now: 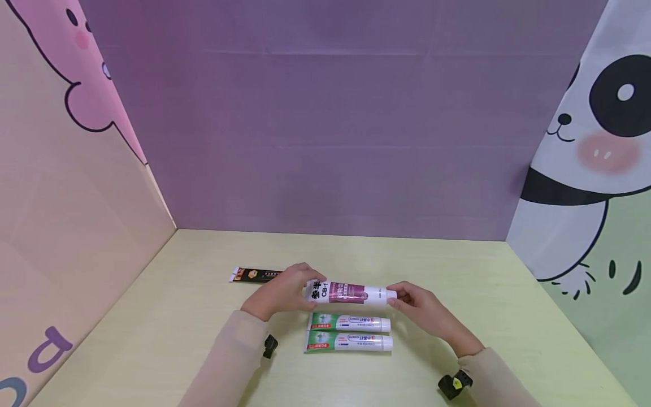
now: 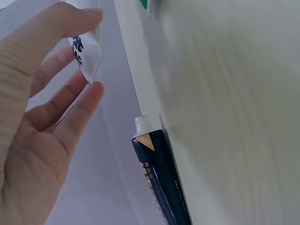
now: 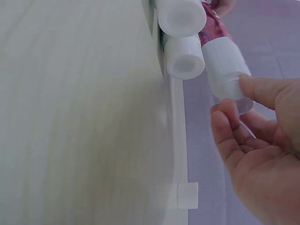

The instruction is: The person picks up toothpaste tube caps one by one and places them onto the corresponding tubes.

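A white and maroon toothpaste tube lies level between my two hands, label facing up. At its flat crimped end, my left hand pinches it between thumb and fingers. The right hand pinches the white cap end, thumb on one side and fingers on the other, as the right wrist view shows at the cap. On the near side of it, two green and white toothpaste tubes lie side by side, caps pointing right. A black toothpaste tube lies behind my left hand, which hides its right end in the head view.
The pale wooden table meets a purple back wall. A pink printed panel stands on the left, a panda-printed panel on the right. In the left wrist view, the black tube's white neck shows.
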A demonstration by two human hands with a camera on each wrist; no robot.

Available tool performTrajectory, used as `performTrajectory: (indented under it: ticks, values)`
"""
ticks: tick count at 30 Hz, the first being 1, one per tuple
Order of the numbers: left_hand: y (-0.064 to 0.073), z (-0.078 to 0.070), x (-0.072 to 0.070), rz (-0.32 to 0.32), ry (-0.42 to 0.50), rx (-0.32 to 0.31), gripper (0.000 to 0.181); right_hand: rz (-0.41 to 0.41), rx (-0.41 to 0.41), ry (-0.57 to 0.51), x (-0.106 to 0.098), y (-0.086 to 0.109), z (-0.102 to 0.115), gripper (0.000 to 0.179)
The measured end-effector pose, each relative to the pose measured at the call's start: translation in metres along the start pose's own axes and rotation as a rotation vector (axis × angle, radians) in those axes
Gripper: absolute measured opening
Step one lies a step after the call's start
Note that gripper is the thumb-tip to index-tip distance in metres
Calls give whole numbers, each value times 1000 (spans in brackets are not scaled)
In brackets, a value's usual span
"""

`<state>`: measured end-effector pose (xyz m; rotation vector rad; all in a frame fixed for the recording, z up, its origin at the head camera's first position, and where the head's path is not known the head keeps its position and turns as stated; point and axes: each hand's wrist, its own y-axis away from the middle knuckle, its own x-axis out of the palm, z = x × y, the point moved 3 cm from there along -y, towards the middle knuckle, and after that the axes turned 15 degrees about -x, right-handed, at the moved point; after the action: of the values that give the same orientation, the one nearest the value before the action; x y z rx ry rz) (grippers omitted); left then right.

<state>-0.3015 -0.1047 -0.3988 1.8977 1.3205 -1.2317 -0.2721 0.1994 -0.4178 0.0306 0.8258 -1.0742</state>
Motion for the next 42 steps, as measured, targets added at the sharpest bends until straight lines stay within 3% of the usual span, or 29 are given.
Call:
performTrajectory:
  ticks: [14, 26, 42]
  values:
    - [-4, 5, 12, 32, -32, -22, 49, 74, -3, 87, 9, -2, -6, 27]
    - [-3, 5, 15, 97, 4, -30, 48, 134, 15, 43, 13, -2, -8, 25]
    - [-6, 4, 15, 142, -29, -12, 46, 158, 49, 88, 11, -5, -1, 24]
